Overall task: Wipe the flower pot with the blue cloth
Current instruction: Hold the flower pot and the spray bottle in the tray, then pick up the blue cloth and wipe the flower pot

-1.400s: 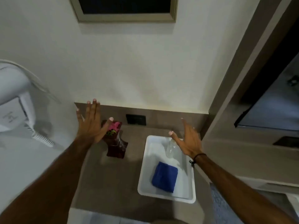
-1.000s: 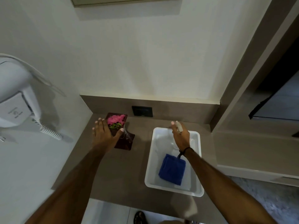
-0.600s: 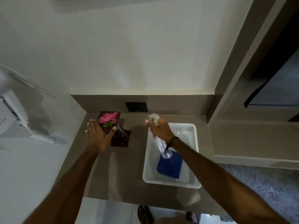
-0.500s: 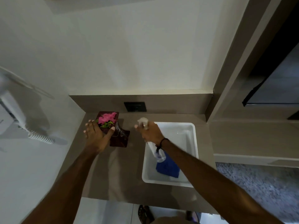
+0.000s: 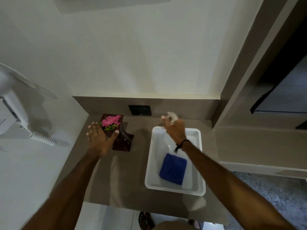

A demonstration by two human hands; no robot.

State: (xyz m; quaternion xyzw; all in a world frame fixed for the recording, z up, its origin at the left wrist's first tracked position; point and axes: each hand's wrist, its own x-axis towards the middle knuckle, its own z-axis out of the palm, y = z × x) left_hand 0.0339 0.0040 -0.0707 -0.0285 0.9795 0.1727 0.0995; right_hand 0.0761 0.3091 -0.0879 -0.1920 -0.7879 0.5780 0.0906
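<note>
the left hand is resting against the near side of the dark red flower pot, fingers spread, thumb lying across its front, not wrapping it. the pot is standing on the brown counter, pink flowers on top. the right hand is clenching a white spray bottle head over the white tray. the folded blue cloth is lying inside that tray, untouched.
</note>
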